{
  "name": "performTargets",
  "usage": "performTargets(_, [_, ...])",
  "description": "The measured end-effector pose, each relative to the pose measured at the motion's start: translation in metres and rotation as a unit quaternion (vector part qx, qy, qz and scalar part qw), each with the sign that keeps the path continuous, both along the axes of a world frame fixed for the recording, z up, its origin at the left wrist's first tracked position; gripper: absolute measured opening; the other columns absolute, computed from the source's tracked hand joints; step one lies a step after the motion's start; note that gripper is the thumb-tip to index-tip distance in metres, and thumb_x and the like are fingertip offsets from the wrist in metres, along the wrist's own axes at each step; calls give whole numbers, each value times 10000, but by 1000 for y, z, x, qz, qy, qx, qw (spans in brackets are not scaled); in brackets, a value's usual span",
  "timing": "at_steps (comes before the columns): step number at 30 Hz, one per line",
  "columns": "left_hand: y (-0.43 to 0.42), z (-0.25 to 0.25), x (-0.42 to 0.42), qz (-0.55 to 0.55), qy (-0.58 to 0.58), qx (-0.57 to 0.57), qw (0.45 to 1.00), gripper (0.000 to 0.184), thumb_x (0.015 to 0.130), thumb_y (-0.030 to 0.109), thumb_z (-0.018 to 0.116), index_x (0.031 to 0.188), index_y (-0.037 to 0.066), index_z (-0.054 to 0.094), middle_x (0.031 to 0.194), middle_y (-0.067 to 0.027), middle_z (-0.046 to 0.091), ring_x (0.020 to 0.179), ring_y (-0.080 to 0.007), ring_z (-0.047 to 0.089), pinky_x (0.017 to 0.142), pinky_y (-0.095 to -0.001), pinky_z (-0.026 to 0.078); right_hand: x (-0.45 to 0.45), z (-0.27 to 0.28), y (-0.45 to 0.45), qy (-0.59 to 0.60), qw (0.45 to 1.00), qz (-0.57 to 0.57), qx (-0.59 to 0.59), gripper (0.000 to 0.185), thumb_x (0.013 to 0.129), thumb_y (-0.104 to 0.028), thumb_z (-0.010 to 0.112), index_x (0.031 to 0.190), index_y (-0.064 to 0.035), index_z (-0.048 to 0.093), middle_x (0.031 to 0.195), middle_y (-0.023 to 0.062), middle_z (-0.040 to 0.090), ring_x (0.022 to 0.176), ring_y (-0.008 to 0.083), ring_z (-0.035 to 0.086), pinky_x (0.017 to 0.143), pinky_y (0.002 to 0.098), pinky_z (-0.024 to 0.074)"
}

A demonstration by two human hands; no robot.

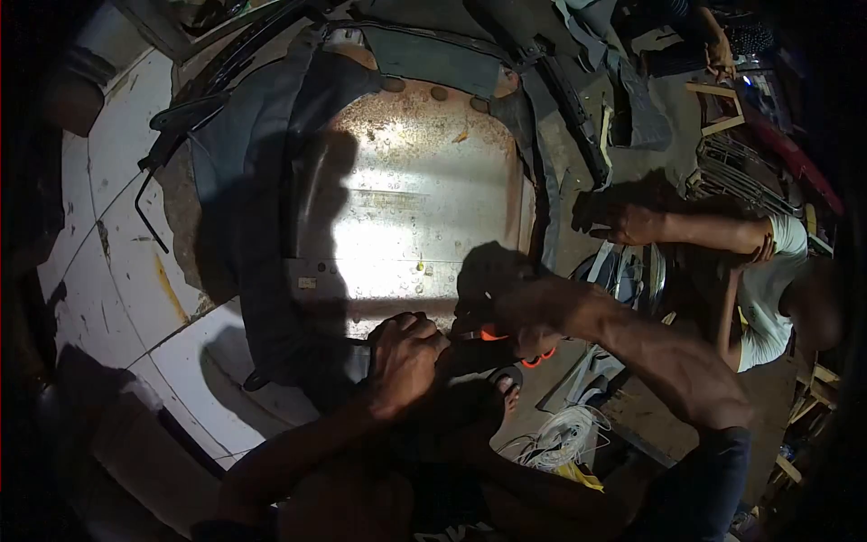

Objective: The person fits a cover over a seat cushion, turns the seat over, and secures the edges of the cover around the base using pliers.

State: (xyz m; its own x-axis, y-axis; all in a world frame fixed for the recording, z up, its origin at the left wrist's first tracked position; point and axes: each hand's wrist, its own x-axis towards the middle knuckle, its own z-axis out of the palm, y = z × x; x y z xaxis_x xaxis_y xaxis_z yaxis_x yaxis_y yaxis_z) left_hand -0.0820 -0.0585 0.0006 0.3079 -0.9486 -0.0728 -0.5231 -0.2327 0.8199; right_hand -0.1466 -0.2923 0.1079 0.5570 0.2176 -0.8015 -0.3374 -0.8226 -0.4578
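Note:
A seat-shaped metal panel (406,208), worn and rusty toward its top, lies in front of me with dark grey fabric (266,208) around its edges. My left hand (404,359) is closed at the panel's near edge, its fingers bent over dark material; what they grip is hidden. To the right, my right hand (528,316) is closed near the lower right corner, partly in shadow. Orange-red handles (539,359) show just below it, and a bit of orange shows between the hands. I cannot make out whether this hand holds them.
White floor tiles (117,280) lie at the left. A person in a white shirt (772,289) sits at the right, an arm reaching toward the panel. Coiled white cord (566,438) lies at the lower right. Another person's hand (720,54) shows at the upper right.

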Motion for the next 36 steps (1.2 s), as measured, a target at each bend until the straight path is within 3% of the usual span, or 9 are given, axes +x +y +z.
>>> performTargets(3, [1, -5, -1, -5, 4, -4, 1000, 112, 804, 195, 750, 828, 87, 761, 876, -81, 670, 941, -296, 646, 858, -440, 509, -15, -5, 14, 223, 974, 9, -29, 125, 779, -127, 625, 849, -83, 719, 800, 124, 706, 769, 302, 700, 690, 372, 567])
performTargets(6, [0, 3, 0, 2, -10, 13, 1000, 119, 807, 193, 749, 858, 86, 762, 881, -77, 671, 942, -292, 642, 859, -443, 506, -99, -4, 55, -447, 823, 253, -243, 51, 827, -126, 637, 803, -101, 674, 660, 93, 616, 613, 257, 634, 598, 352, 549])
performTargets(12, [-1, -1, -4, 28, -1, 2, 1000, 120, 785, 153, 759, 881, 84, 744, 911, -81, 673, 910, -295, 629, 869, -438, 490, -149, -13, 145, -385, 543, 360, -654, 299, 1054, -251, 524, 862, -97, 693, 664, -52, 519, 566, 74, 502, 527, 237, 480])
performTargets(14, [-3, -3, -4, 27, 3, -4, 1000, 121, 776, 139, 761, 884, 88, 743, 918, -77, 675, 911, -294, 626, 864, -438, 486, -202, -54, 187, -176, 925, -129, -311, 365, 999, -265, 625, 1251, 1, 629, 1236, 239, 659, 1160, 290, 659, 916, 389, 567])
performTargets(16, [-3, -2, -7, 25, 10, -9, 1000, 126, 767, 125, 763, 887, 93, 742, 925, -73, 677, 912, -294, 623, 858, -437, 482, -204, -60, 195, -156, 810, 313, -472, 461, 1018, -233, 598, 1390, 34, 545, 1318, 301, 621, 1234, 345, 632, 970, 429, 551])
performTargets(20, [-4, -2, -6, 1, -20, -13, 1000, 219, 752, 98, 766, 969, 130, 770, 929, -64, 682, 933, -292, 615, 847, -445, 466, -139, -31, 216, 5, 866, -321, -384, 402, 964, -137, 582, 1316, 58, 579, 1209, 291, 654, 1193, 409, 629, 1011, 512, 520])
performTargets(24, [-6, 4, -2, -19, -6, 7, 1000, 268, 756, 85, 756, 1015, 151, 781, 920, -58, 673, 925, -280, 606, 841, -436, 462, -127, -19, 189, -54, 924, -233, -297, 571, 883, -273, 638, 1323, 67, 512, 1184, 396, 557, 807, 446, 701, 653, 504, 574])
performTargets(27, [-6, 5, -1, -22, -9, -6, 1000, 271, 760, 85, 753, 1022, 149, 781, 903, -55, 661, 921, -279, 598, 839, -437, 463, -126, -20, 202, -14, 904, -333, -268, 433, 960, -166, 504, 1325, 68, 517, 1163, 344, 565, 1149, 605, 557, 1026, 692, 432])
performTargets(36, [-3, 2, 0, -52, 19, 18, 998, 276, 753, 61, 751, 1016, 139, 786, 950, -45, 700, 960, -279, 615, 881, -429, 458, -158, -15, 169, -128, 923, -179, -316, 546, 879, -247, 641, 1364, -25, 526, 1248, 286, 569, 1078, 454, 631, 848, 548, 539])
